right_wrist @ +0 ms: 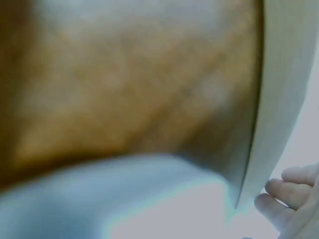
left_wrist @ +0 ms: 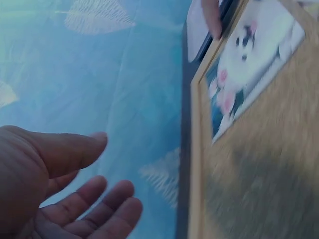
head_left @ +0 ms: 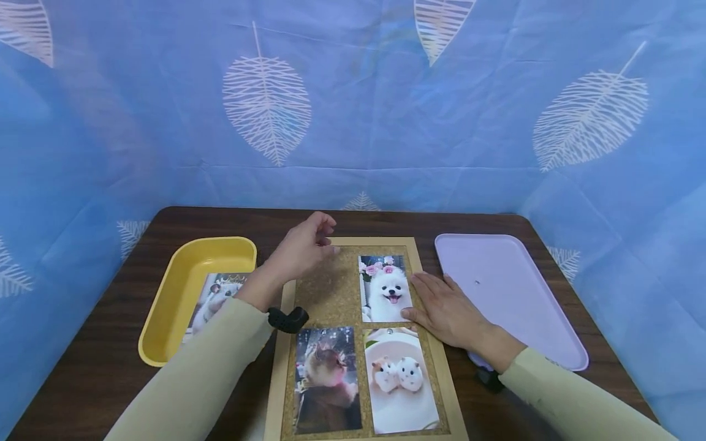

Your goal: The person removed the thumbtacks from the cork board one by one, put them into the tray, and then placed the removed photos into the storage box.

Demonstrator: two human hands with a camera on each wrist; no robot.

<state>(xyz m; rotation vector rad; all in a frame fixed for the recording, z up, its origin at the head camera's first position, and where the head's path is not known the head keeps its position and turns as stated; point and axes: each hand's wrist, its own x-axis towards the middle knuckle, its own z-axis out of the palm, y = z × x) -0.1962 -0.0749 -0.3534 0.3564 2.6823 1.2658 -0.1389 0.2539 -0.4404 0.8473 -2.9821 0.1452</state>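
- Step in hand (judgement): you appear to be straightening the dog photo (head_left: 388, 294) on the cork board (head_left: 325, 294); three photos lie on it, and its far left corner shows bare cork.
- Next move (judgement): this calls for steadying the board, then fetching the tray photo (head_left: 212, 306) for that corner.
- Near edge of the board: the dark photo (head_left: 328, 383) lies at the near left corner, the hamster photo (head_left: 402, 383) at the near right. The latter shows a small shiny dot at its top, possibly a pin head.
- Right edge of the board: your right hand (head_left: 449, 312) rests with fingers extended, gripping nothing; its thumb tip lies at the dog photo's near right corner.
- Left side of the table (head_left: 105, 361): the yellow tray (head_left: 184, 288) holds the tray photo. Right side: the lilac tray (head_left: 518, 294) carries a small speck (head_left: 477, 282).
- Far right corner of the board: the dog photo lies flat, showing a white, fluffy dog with pink and white flowers on its head. You cannot tell whether a pin secures it.
- Far left corner: your left hand (head_left: 300, 254) hangs over it, thumb and loosely bent fingers apart, nothing visible between them.
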